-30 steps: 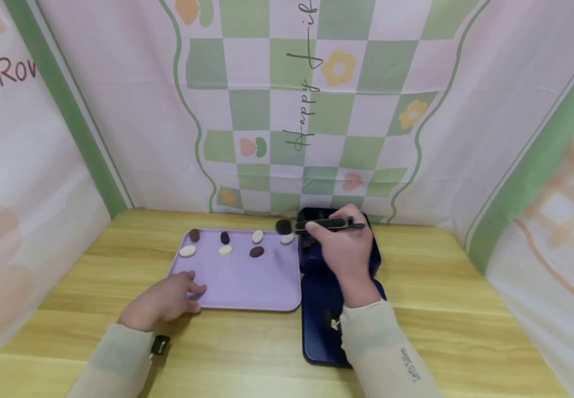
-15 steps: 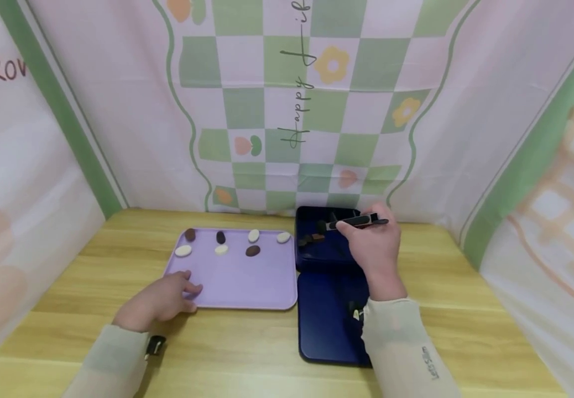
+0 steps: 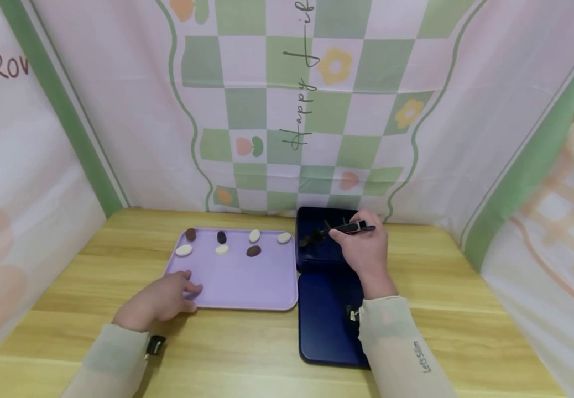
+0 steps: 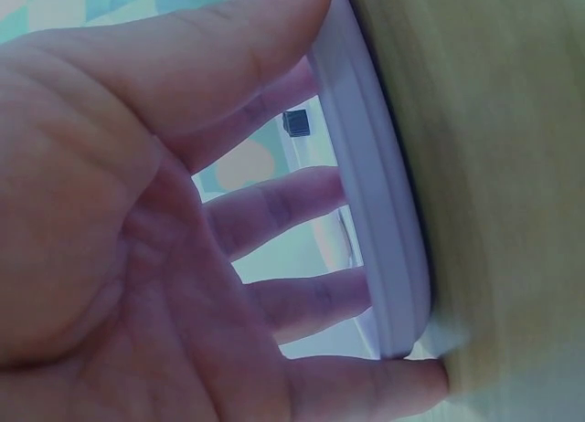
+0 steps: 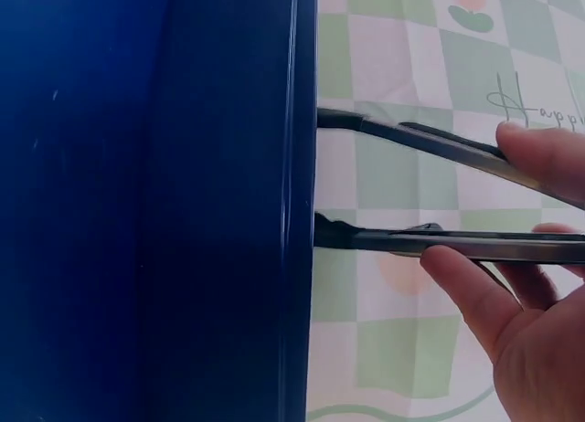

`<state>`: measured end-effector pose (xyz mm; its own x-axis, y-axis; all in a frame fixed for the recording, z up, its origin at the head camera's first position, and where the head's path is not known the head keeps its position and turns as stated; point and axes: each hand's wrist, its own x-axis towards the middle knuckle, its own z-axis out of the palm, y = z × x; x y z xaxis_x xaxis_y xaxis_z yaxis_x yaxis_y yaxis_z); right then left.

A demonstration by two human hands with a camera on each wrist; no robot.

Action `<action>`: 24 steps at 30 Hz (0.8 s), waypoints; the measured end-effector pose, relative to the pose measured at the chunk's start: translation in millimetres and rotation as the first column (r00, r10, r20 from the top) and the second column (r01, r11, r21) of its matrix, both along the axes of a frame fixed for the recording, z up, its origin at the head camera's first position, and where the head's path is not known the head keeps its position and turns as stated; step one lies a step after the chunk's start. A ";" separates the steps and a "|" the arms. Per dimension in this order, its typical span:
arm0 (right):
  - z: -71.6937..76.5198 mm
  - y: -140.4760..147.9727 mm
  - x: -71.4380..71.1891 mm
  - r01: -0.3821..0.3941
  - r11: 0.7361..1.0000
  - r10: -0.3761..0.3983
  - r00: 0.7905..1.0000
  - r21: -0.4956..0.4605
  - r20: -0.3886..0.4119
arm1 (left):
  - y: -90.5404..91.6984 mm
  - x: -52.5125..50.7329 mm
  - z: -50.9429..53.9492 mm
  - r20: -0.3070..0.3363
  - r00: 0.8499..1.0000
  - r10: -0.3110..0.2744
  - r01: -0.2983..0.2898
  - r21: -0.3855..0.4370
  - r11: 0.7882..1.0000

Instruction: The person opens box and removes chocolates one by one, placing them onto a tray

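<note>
In the head view my right hand (image 3: 364,251) holds a pair of tongs (image 3: 350,227) over the deep navy box (image 3: 329,262). The tips reach into the box, among dark pieces I cannot make out. In the right wrist view the two arms of the tongs stand apart, and their ends pass behind the box wall (image 5: 228,212). My left hand (image 3: 160,298) touches the front left corner of a lilac tray (image 3: 247,284). Its fairly straight fingers (image 4: 283,212) lie against the rim in the left wrist view. Two rows of white, brown and black oval pieces lie along the tray's back part.
A navy lid-like panel (image 3: 329,331) lies flat in front of the box, partly under my right forearm. Tray and box stand side by side on a wooden table (image 3: 227,354). A patterned curtain (image 3: 287,110) hangs right behind them.
The tongs have moved right, from over the tray's back right corner to the box, and their tips have come down into it. The left hand stays at the tray corner.
</note>
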<state>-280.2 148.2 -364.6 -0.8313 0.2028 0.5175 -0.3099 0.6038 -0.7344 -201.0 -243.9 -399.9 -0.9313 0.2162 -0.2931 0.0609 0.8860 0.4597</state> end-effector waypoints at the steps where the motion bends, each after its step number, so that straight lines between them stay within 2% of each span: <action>1: -0.1 0.3 0.0 0.002 1.000 -0.002 1.000 0.004 0.013 | 0.2 -0.1 0.1 -0.002 1.000 -0.003 0.003 -0.002 1.000; 8: 5.4 3.3 4.3 0.052 0.998 -0.049 0.994 -0.023 0.099 | 1.0 0.0 0.5 -0.010 1.000 -0.015 0.015 -0.009 1.000; 12: 8.5 4.9 6.2 0.078 0.997 -0.078 0.992 -0.002 0.095 | 1.2 0.1 0.7 -0.009 1.000 -0.021 0.021 -0.019 1.000; 17: 8.4 4.1 7.1 0.069 0.998 -0.069 0.994 0.003 0.087 | 1.1 -0.6 0.2 -0.011 1.000 -0.029 0.028 -0.021 0.999; 24: 4.9 7.6 5.3 0.086 0.993 -0.091 0.994 0.081 0.060 | -0.7 -1.4 -3.9 -0.020 0.999 -0.040 0.040 -0.020 0.999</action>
